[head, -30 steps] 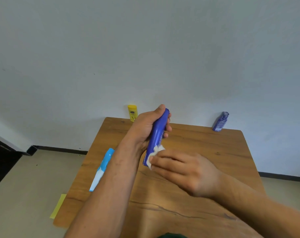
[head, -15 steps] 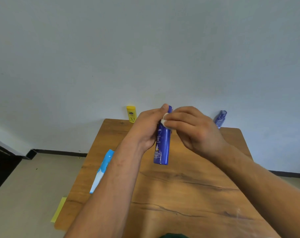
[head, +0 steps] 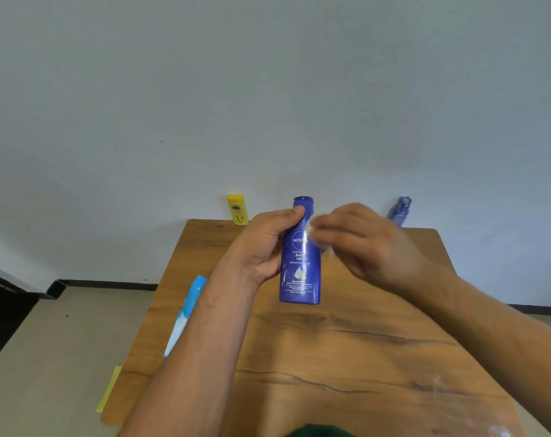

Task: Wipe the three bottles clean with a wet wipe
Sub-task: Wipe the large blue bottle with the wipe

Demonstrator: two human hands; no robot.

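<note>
My left hand (head: 264, 247) grips a tall blue lotion bottle (head: 300, 272) by its upper part and holds it upright above the wooden table (head: 330, 357), label facing me. My right hand (head: 359, 244), blurred by motion, pinches a small white wet wipe (head: 312, 233) against the bottle's upper right side. A small yellow bottle (head: 237, 209) stands at the table's far left corner against the wall. A smaller blue bottle (head: 400, 211) stands at the far right, partly hidden behind my right hand.
A blue and white wet wipe pack (head: 186, 313) lies along the table's left edge. A yellow sheet (head: 109, 389) lies on the floor by the near left corner. The wall rises directly behind the table.
The blue bottle has turned from tilted to upright, its front label now facing me. My right hand with the wipe went from the bottle's lower end up to its top part.
</note>
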